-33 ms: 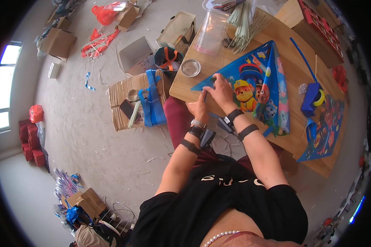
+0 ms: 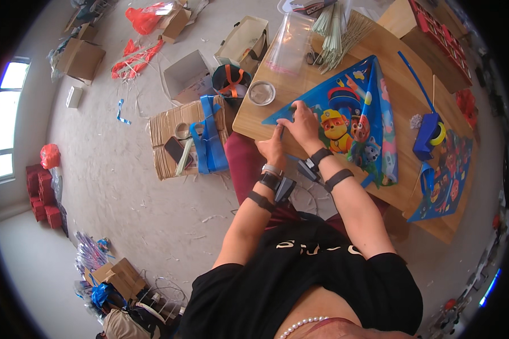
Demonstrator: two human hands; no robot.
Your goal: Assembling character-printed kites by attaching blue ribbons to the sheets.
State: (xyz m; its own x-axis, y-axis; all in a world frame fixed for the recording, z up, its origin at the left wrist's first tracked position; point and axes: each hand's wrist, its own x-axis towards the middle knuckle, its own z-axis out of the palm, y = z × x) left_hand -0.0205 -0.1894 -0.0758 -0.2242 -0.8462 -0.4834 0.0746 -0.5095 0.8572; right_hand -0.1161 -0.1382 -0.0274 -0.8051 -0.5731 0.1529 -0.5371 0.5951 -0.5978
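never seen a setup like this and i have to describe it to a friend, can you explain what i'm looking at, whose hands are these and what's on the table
There is no robot here, only a person working with two bare hands. The picture comes from a wide fisheye camera on the person's head, looking down, so straight edges bend near the rim. Dark straps circle the forearms.

The left hand and right hand meet at the left corner of a blue cartoon sheet. Whether either pinches it is hard to tell.

Also on the wooden table are a clear ring, clear bags, scissors, pale sticks, a blue holder with a yellow disc and a second sheet.
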